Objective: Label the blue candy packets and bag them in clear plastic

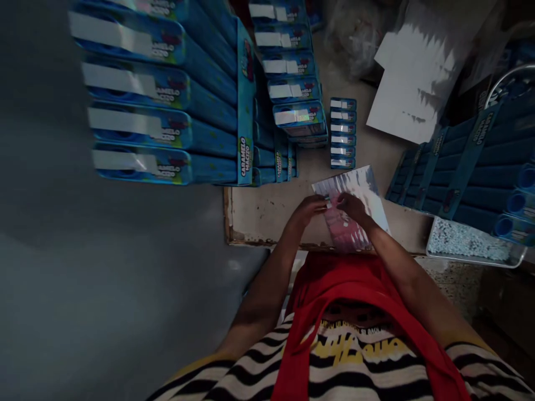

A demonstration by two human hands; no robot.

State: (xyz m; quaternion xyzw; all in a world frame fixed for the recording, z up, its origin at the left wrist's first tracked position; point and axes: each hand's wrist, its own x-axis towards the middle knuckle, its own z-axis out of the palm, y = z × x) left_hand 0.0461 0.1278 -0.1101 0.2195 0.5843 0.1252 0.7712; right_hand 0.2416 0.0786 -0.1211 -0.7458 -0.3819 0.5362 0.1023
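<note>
A shiny silvery sheet with a pinkish reflection lies at the front edge of the table. Over its upper left part, my left hand has its fingers closed on a small whitish piece. Just to the right, my right hand is above the sheet with fingers bent together; what they hold, if anything, is too small to make out. The two hands are close but apart. Beyond the sheet stands a short column of small blue boxes.
Tall stacks of blue boxes rise at the left, with more behind. Blue packs fill the right side above a metal tray of small pale pieces. White cardboard and clear plastic lie at the back.
</note>
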